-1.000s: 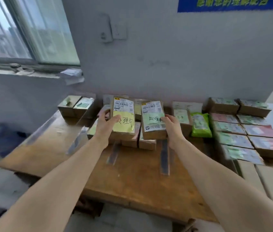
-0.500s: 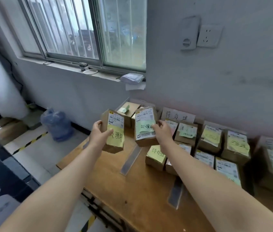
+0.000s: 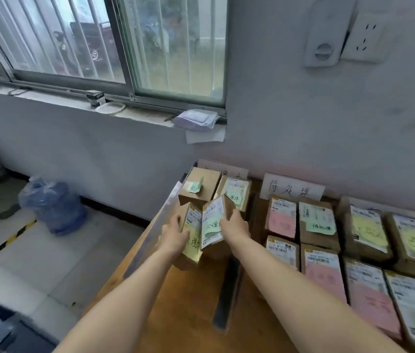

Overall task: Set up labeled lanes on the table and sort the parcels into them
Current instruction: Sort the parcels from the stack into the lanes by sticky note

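Two parcels seem left to place: left hand (image 3: 175, 235) grips the yellow-note parcel (image 3: 193, 231), right hand (image 3: 234, 229) the green-note parcel (image 3: 213, 224), left of the lane sign (image 3: 291, 191). Rows (image 3: 318, 220) in front of it look sorted.

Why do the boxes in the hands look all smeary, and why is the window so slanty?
Head view: the yellow-note parcel in the left hand and the green-note parcel in the right hand are smeared by motion blur, like most of the picture. Head view again: the window bars lean because the wide-angle lens bends lines. The daylight is soft, with no glare on the table.
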The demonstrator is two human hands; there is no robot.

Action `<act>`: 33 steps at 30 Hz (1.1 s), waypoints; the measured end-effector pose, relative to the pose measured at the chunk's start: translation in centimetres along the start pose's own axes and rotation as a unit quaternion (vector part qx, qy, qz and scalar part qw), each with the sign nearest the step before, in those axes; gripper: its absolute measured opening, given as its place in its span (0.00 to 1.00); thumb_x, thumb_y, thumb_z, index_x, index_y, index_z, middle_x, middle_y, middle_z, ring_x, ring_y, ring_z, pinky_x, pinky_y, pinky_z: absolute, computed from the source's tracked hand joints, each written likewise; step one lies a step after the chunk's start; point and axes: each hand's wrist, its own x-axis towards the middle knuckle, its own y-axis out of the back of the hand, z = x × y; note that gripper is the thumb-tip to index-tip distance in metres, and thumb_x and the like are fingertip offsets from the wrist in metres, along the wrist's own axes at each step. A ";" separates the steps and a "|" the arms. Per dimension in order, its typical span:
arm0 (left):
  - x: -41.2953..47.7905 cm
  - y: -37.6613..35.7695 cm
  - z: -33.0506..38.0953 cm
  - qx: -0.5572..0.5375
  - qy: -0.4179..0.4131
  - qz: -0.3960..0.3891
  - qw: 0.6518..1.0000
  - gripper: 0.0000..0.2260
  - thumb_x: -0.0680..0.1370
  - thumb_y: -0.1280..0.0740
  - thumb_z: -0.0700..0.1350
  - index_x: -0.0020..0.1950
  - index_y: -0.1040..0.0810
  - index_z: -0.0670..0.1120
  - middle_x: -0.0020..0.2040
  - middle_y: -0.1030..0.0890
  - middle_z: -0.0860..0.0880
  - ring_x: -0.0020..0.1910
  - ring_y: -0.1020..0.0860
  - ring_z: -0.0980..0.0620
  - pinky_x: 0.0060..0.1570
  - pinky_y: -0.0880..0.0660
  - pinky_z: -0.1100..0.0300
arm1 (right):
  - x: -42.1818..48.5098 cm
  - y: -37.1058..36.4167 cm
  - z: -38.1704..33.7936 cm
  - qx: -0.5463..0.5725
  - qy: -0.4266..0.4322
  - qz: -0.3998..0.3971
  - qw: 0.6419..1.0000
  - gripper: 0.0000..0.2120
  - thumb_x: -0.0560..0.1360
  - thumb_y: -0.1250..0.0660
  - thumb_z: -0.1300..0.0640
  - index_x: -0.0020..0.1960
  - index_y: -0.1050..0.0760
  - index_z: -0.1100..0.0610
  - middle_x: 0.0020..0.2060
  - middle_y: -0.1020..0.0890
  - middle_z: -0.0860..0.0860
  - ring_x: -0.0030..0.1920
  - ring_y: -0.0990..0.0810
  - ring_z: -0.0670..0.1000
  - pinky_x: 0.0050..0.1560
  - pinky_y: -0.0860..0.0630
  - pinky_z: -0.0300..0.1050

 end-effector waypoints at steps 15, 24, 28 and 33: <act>5.4 -1.4 -3.4 0.122 -0.134 -0.084 0.980 0.24 0.81 0.42 0.40 0.77 0.44 0.48 0.73 0.37 0.47 0.69 0.33 0.47 0.64 0.29 0.48 | 0.2 -4.2 3.5 -0.024 -0.078 0.071 0.994 0.33 0.79 0.42 0.66 0.78 0.49 0.47 0.68 0.34 0.55 0.61 0.25 0.55 0.54 0.20 0.51; 5.3 -1.2 -1.1 0.166 -0.159 0.004 0.973 0.21 0.79 0.39 0.41 0.72 0.34 0.47 0.69 0.31 0.45 0.65 0.30 0.45 0.60 0.27 0.50 | -1.4 -2.0 1.7 -0.276 0.049 0.059 0.958 0.24 0.79 0.38 0.61 0.73 0.39 0.55 0.71 0.38 0.56 0.67 0.34 0.57 0.62 0.27 0.49; 2.4 -1.2 2.4 0.222 -0.281 0.042 0.933 0.16 0.79 0.38 0.45 0.68 0.28 0.48 0.66 0.27 0.47 0.63 0.29 0.47 0.59 0.29 0.54 | -3.5 1.5 1.1 -0.386 0.197 0.099 0.896 0.14 0.78 0.38 0.59 0.64 0.28 0.59 0.62 0.27 0.56 0.61 0.29 0.57 0.57 0.27 0.48; -3.0 -2.8 7.7 0.308 -0.354 0.058 0.881 0.15 0.80 0.39 0.47 0.67 0.28 0.49 0.65 0.26 0.49 0.61 0.27 0.48 0.56 0.30 0.56 | -6.8 7.8 2.3 -0.423 0.284 0.157 0.846 0.12 0.79 0.41 0.57 0.60 0.26 0.57 0.58 0.23 0.55 0.58 0.25 0.57 0.55 0.27 0.50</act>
